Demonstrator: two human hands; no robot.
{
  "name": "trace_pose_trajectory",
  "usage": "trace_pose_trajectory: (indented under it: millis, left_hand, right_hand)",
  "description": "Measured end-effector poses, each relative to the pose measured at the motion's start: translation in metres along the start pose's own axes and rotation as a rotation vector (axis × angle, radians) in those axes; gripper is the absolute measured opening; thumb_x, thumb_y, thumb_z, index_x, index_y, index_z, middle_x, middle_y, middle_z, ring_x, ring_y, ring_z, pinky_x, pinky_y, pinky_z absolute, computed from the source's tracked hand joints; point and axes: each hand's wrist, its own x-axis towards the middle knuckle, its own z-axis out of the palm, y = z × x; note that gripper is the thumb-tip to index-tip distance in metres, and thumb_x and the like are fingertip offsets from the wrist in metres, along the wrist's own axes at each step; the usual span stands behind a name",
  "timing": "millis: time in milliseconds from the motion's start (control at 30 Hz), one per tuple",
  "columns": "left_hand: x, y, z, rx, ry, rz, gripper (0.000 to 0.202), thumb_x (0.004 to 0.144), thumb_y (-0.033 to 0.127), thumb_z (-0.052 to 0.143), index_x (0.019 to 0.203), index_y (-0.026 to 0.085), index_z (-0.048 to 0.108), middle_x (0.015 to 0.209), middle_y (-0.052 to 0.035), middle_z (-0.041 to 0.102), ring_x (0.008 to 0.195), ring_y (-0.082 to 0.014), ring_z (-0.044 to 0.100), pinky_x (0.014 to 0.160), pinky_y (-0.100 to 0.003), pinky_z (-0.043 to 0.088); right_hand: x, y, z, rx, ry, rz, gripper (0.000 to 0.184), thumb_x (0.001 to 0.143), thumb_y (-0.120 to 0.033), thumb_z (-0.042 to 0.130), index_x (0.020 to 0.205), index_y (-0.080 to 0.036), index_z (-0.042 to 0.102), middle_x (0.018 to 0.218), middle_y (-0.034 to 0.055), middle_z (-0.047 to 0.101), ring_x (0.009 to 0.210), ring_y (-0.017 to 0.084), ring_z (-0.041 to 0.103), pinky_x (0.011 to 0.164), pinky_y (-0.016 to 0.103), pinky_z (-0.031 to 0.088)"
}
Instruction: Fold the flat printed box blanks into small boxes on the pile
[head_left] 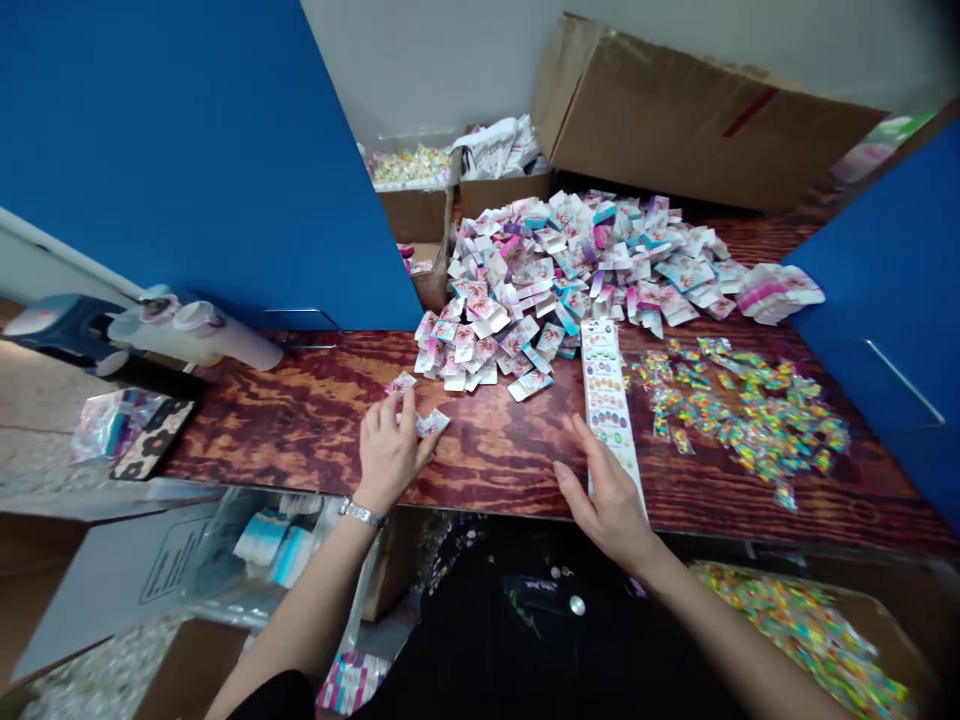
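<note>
My left hand (pixel 388 448) rests low over the wooden table, thumb and index finger apart. Its fingertips touch or nearly touch a small printed box (pixel 401 383), and another small box (pixel 433 423) lies by the thumb; no clear grip on either shows. My right hand (pixel 609 495) hovers over the near end of a sticker sheet (pixel 606 385), fingers spread and holding nothing visible. That long white strip bears rows of small round pictures. Beyond both hands spreads a large pile of small white, pink and blue boxes (pixel 525 290).
Small colourful clear-wrapped packets (pixel 750 410) are scattered at right. A large cardboard box (pixel 712 120) stands behind the pile. Blue panels (pixel 187 150) flank the table (pixel 300 420). Bottles (pixel 232 335) stand at left. Below the front edge, an open box holds more packets (pixel 810 630).
</note>
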Motion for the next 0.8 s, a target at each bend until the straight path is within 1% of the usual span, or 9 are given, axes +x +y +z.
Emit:
trace_pose_trajectory:
  millis: [100, 200, 267, 400, 467, 567, 667, 733, 800]
  left_hand:
    - [-0.005, 0.002, 0.004, 0.012, -0.012, 0.114, 0.071, 0.088, 0.057, 0.048, 0.143, 0.013, 0.039, 0.144, -0.0218, 0.039, 0.131, -0.0416, 0.033, 0.107, -0.059, 0.027]
    - [-0.012, 0.012, 0.020, 0.003, -0.165, 0.312, 0.057, 0.091, 0.053, 0.045, 0.140, 0.025, 0.044, 0.147, -0.0135, 0.039, 0.137, -0.0411, 0.028, 0.110, -0.064, 0.016]
    - [-0.014, 0.011, 0.033, 0.017, -0.236, 0.332, 0.051, 0.092, 0.049, 0.044, 0.138, 0.027, 0.047, 0.146, -0.0128, 0.042, 0.136, -0.0410, 0.030, 0.109, -0.065, 0.016]
    - [-0.008, -0.014, 0.051, 0.084, -0.244, 0.216, 0.046, 0.094, 0.040, 0.042, 0.136, 0.022, 0.050, 0.142, -0.0177, 0.046, 0.133, -0.0417, 0.035, 0.107, -0.065, 0.018]
    - [-0.001, -0.027, 0.052, 0.106, -0.203, 0.176, 0.048, 0.094, 0.039, 0.043, 0.138, 0.020, 0.047, 0.146, -0.0198, 0.040, 0.136, -0.0425, 0.030, 0.108, -0.065, 0.017]
    - [0.012, -0.041, 0.056, 0.076, -0.174, 0.186, 0.054, 0.093, 0.043, 0.045, 0.142, 0.023, 0.041, 0.154, -0.0172, 0.026, 0.141, -0.0427, 0.020, 0.108, -0.066, 0.014]
    - [0.023, -0.053, 0.060, 0.038, -0.228, 0.123, 0.054, 0.090, 0.044, 0.049, 0.139, 0.021, 0.046, 0.149, -0.0187, 0.036, 0.137, -0.0447, 0.027, 0.106, -0.070, 0.014]
    - [0.030, -0.059, 0.054, -0.018, -0.227, 0.022, 0.053, 0.089, 0.042, 0.051, 0.135, 0.015, 0.051, 0.143, -0.0219, 0.043, 0.135, -0.0459, 0.031, 0.105, -0.071, 0.015]
    - [0.034, -0.056, 0.030, -0.200, -0.170, -0.065, 0.052, 0.089, 0.043, 0.050, 0.130, 0.013, 0.055, 0.141, -0.0226, 0.045, 0.135, -0.0442, 0.032, 0.107, -0.069, 0.016]
  right_hand:
    - [-0.003, -0.001, 0.006, -0.003, -0.006, -0.029, 0.066, 0.091, -0.016, 0.054, 0.150, -0.019, 0.023, 0.136, 0.0156, 0.052, 0.125, 0.026, 0.051, 0.102, 0.046, 0.047]
    - [-0.004, -0.004, 0.012, -0.005, -0.027, -0.078, 0.065, 0.090, -0.014, 0.054, 0.149, -0.020, 0.026, 0.133, 0.0145, 0.054, 0.121, 0.026, 0.054, 0.099, 0.046, 0.049]
    - [-0.005, -0.006, 0.013, -0.017, -0.031, -0.116, 0.065, 0.090, -0.012, 0.054, 0.148, -0.019, 0.027, 0.131, 0.0147, 0.055, 0.119, 0.027, 0.055, 0.097, 0.046, 0.050]
    - [-0.009, -0.008, 0.014, -0.040, -0.008, -0.130, 0.068, 0.088, -0.010, 0.056, 0.149, -0.016, 0.025, 0.132, 0.0169, 0.055, 0.120, 0.027, 0.054, 0.097, 0.046, 0.051]
    - [-0.011, -0.010, 0.017, -0.038, -0.004, -0.133, 0.068, 0.088, -0.010, 0.056, 0.149, -0.016, 0.026, 0.132, 0.0168, 0.055, 0.120, 0.027, 0.054, 0.096, 0.046, 0.051]
    - [-0.011, -0.016, 0.024, -0.033, -0.025, -0.175, 0.067, 0.089, -0.009, 0.055, 0.149, -0.016, 0.026, 0.130, 0.0163, 0.057, 0.119, 0.026, 0.055, 0.095, 0.044, 0.053]
    - [-0.008, -0.022, 0.030, -0.041, -0.049, -0.238, 0.067, 0.088, -0.008, 0.055, 0.149, -0.015, 0.026, 0.130, 0.0166, 0.057, 0.120, 0.026, 0.055, 0.096, 0.043, 0.053]
    - [-0.007, -0.025, 0.032, -0.057, -0.048, -0.260, 0.066, 0.088, -0.009, 0.055, 0.148, -0.014, 0.027, 0.130, 0.0166, 0.057, 0.120, 0.026, 0.055, 0.096, 0.043, 0.053]
    - [-0.005, -0.026, 0.036, -0.078, -0.038, -0.261, 0.062, 0.090, -0.011, 0.053, 0.147, -0.013, 0.029, 0.128, 0.0163, 0.059, 0.118, 0.026, 0.057, 0.094, 0.042, 0.054]
